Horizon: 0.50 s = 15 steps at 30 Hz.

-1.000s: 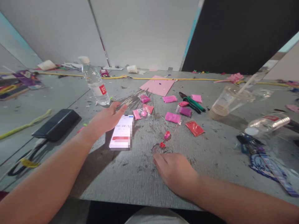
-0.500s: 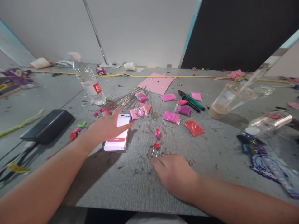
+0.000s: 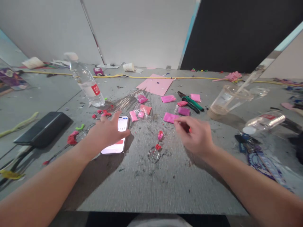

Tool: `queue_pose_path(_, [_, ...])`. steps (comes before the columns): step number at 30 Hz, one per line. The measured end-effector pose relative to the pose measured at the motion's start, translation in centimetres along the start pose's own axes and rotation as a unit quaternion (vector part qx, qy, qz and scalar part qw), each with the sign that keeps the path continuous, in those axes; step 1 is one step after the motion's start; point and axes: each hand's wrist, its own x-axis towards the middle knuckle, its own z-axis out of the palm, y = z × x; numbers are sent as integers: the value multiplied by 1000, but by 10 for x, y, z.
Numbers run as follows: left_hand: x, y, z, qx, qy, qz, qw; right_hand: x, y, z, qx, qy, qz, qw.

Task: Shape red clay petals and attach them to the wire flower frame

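Observation:
My left hand [image 3: 103,132], fingers spread, hovers over or rests on a lit smartphone [image 3: 115,148], covering part of its screen. Thumb and fingers of my right hand [image 3: 195,134] are pinched beside a magenta packet [image 3: 169,117]; anything between the fingertips is too small to make out. A few thin wire pieces [image 3: 168,130] lie just left of those fingertips. Between the hands sits a round wire frame [image 3: 153,155] with a red clay piece [image 3: 158,147] at its top and a pink-and-red clay piece [image 3: 160,135] above. My right hand mostly hides a red packet.
Behind lie a bundle of wires [image 3: 125,102], pink paper [image 3: 157,84], more clay packets [image 3: 168,99] and green-handled pliers [image 3: 193,102]. On the left stand a water bottle [image 3: 88,85] and a black power bank [image 3: 44,129]; on the right, a plastic cup [image 3: 227,101], a lying bottle [image 3: 267,121] and keys [image 3: 248,142].
My right hand has left the wire frame and moved up and right to the magenta packet. The left hand stays over the phone, whose screen now shows large digits.

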Motion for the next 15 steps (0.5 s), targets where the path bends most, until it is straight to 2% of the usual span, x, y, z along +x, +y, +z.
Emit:
queue_pose_path(4, [0, -3, 2, 11, 19, 5, 1000, 41, 21, 0, -10, -111, 57, 992])
queue_pose_path(7, [0, -2, 2, 8, 21, 5, 1000, 76, 40, -2, -34, -206, 84, 974])
queue_pose_path(9, [0, -2, 1, 6, 23, 6, 1000, 99, 49, -5, -56, -243, 110, 962])
queue_pose_path(12, [1, -3, 0, 1, 21, 10, 1000, 127, 52, -7, -59, -293, 125, 946])
queue_pose_path(15, [1, -4, 0, -1, 18, 12, 1000, 145, 42, 1, -37, -317, 105, 942])
